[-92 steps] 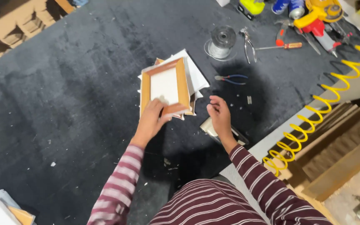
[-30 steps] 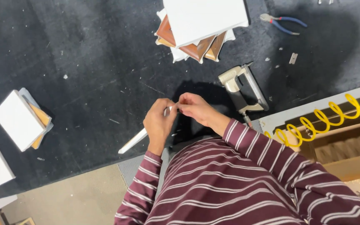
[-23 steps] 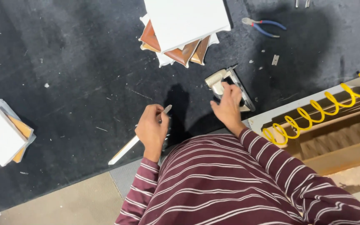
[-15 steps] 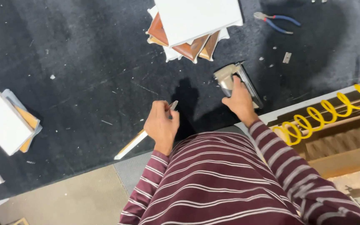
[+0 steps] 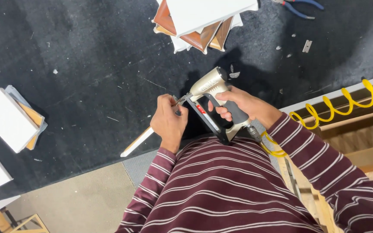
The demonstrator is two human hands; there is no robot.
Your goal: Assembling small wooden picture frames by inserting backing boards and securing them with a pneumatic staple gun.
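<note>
Silver staple gun (image 5: 214,88) gripped in right hand (image 5: 242,105); left hand (image 5: 168,123) pinches its nose.

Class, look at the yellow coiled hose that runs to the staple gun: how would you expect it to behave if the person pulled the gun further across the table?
The yellow coiled hose would probably stretch and spring back, as its loops look like a loose spring. It looks floppy, draping along the table edge. It might tug lightly on the staple gun held in the right hand.
</note>
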